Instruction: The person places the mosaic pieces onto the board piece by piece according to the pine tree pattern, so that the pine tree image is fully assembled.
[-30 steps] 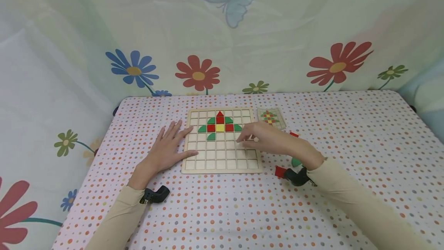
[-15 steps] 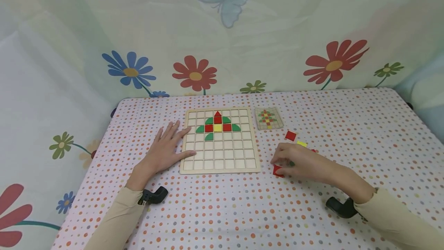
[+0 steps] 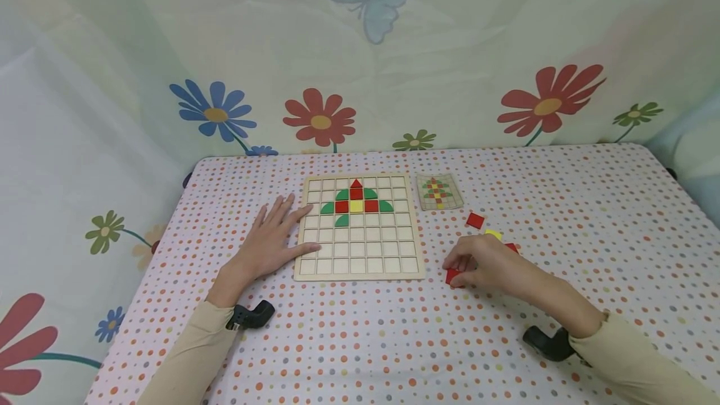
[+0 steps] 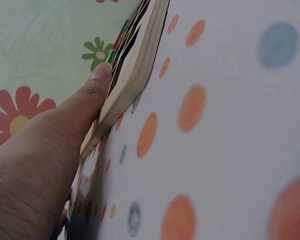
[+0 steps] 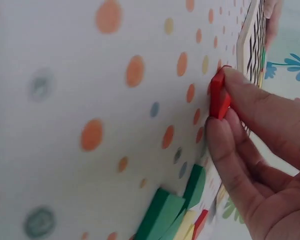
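A wooden grid board (image 3: 360, 277) lies on the dotted table with red, green and yellow tiles set in its upper cells. My left hand (image 3: 272, 242) rests with spread fingers over the board's left edge; its thumb (image 4: 101, 75) lies on the rim in the left wrist view. To the right of the board, my right hand (image 3: 489, 264) pinches a red square tile (image 5: 220, 95) between thumb and fingers, low over the cloth. Green tiles (image 5: 160, 215) lie below that hand in the right wrist view, mostly hidden from the head view.
A small pattern card (image 3: 440, 192) with a coloured tree design lies at the board's upper right. Loose tiles lie near the right hand: a red square (image 3: 475, 220), a yellow tile (image 3: 494, 234) and another red tile (image 3: 512, 247). A printed curtain (image 3: 450, 80) hangs behind the table.
My right hand has moved from over the board's right side to the loose tiles and taken a red square tile between its fingertips. The left hand has stayed in place.
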### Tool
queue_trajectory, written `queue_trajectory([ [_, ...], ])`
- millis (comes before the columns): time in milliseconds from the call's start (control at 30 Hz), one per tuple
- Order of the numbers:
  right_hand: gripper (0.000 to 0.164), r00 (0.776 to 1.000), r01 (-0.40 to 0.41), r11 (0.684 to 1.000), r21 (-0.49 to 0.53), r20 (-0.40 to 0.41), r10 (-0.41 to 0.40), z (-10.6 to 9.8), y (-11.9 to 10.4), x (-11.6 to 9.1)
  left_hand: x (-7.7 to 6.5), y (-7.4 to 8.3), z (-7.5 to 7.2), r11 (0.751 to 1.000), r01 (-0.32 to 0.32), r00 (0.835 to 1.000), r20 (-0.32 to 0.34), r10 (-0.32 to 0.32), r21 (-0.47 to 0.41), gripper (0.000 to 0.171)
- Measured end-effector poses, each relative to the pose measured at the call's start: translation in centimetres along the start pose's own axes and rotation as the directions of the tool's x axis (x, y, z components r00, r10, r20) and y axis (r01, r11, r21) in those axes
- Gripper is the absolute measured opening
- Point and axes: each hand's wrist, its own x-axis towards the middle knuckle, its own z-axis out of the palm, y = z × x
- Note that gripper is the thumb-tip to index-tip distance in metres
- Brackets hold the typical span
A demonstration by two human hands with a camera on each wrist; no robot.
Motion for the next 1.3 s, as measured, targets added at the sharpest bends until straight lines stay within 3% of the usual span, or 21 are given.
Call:
queue_trajectory([
  [267,0.022,0.996,-0.088,0.995,0.036,0.025,0.087,-0.1,-0.7,0.4,0.0,0.1,-0.1,1.000,-0.003,1.000,0.000,0.003,-0.003,0.092],
  [633,0.025,0.992,-0.114,0.992,0.052,-0.050,0.117,0.4,-0.7,-0.2,0.0,0.2,-0.2,1.000,-0.007,1.000,-0.001,0.007,-0.008,0.091],
  [1000,0.028,1.000,0.000,1.000,0.022,-0.027,0.001,0.1,-1.9,1.1,-0.1,0.2,-0.2,1.000,-0.006,1.000,0.001,0.006,-0.007,0.091],
  [1300,0.019,0.991,0.106,0.994,0.040,-0.086,-0.103,0.1,-3.6,6.4,0.0,0.1,-0.2,1.000,-0.002,1.000,0.001,0.002,-0.010,0.092],
])
